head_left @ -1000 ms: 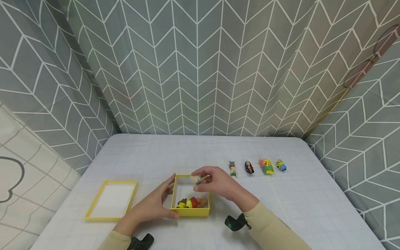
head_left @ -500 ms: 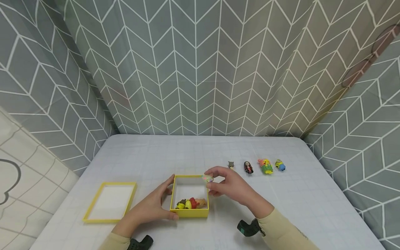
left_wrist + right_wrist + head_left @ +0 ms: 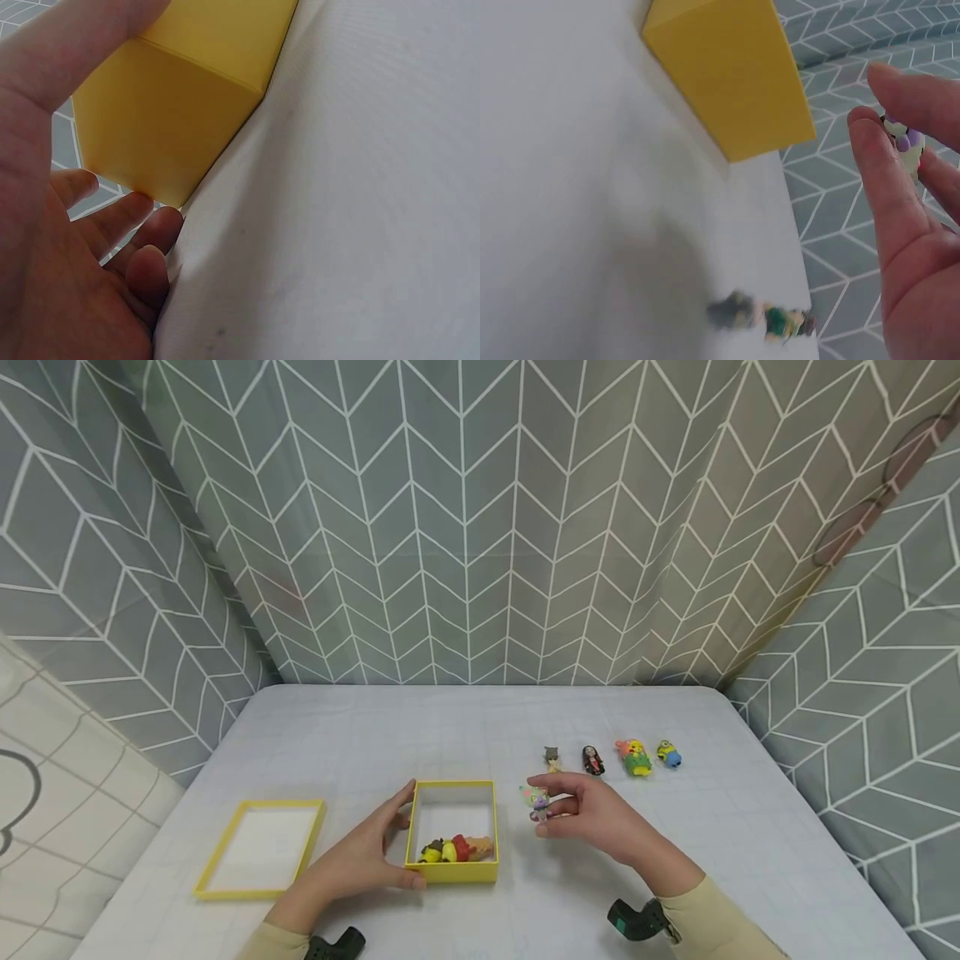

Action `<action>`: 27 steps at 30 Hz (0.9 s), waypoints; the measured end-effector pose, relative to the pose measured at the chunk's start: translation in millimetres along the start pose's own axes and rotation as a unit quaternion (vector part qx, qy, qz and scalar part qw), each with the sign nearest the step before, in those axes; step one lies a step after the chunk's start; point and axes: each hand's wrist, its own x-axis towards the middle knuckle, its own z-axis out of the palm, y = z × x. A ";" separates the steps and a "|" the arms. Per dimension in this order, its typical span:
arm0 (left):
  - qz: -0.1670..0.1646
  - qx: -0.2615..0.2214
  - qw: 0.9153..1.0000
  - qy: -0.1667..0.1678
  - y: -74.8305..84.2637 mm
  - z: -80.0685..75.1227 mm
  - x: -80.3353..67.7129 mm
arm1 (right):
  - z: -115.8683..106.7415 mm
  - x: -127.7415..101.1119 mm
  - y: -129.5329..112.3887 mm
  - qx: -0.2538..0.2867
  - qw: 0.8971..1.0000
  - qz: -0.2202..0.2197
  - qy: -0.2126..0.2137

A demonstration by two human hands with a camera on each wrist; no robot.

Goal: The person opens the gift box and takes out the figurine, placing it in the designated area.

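My right hand (image 3: 596, 814) pinches a small figurine (image 3: 537, 802) with a pale, multicoloured head, held above the table to the right of the box. In the right wrist view the figurine (image 3: 907, 146) shows purple and whitish parts between thumb and fingers. My left hand (image 3: 367, 852) holds the open yellow box (image 3: 459, 873) at its left side, thumb at the near corner and fingers at the far one. In the left wrist view the fingertips (image 3: 139, 206) touch the box wall (image 3: 165, 120). Inside the box, several figurines (image 3: 456, 849) in yellow, red and tan lie along the near side.
A yellow-rimmed lid (image 3: 262, 847) lies on the white-covered table left of the box. At the back right stand a grey-haired figurine (image 3: 552, 757), a dark-haired figurine (image 3: 593, 761), a green and yellow figurine (image 3: 636, 758) and a blue and yellow Minion figurine (image 3: 669, 754). A patterned curtain (image 3: 480, 527) hangs behind.
My right hand has lifted the pale figurine out from over the box and carried it right, past the box's rim. The left hand keeps its hold on the box.
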 end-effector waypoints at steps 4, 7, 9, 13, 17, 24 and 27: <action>0.005 0.005 1.000 0.001 0.7 0.1 1.0 | -8.2 -10.3 6.9 -0.025 0.999 -0.004 0.027; 0.003 0.012 1.000 0.002 1.2 0.5 1.4 | -15.9 -18.3 13.5 -0.052 0.997 -0.008 0.050; 0.001 0.016 1.000 0.002 1.3 0.8 1.4 | -21.4 -23.2 18.0 -0.064 0.996 -0.011 0.061; -0.005 0.019 1.000 0.002 1.0 0.8 0.2 | -32.4 -30.4 26.9 -0.065 0.995 0.001 0.077; -0.007 0.014 1.000 0.003 0.3 -0.3 -1.3 | -43.3 -33.7 35.5 -0.061 0.995 0.007 0.082; -0.011 0.015 1.000 0.002 0.8 -0.2 -1.0 | -58.1 -36.0 47.5 -0.058 0.992 0.036 0.111; -0.013 0.020 1.000 0.002 0.7 0.7 -0.4 | -62.8 -35.2 51.5 -0.070 0.989 0.041 0.122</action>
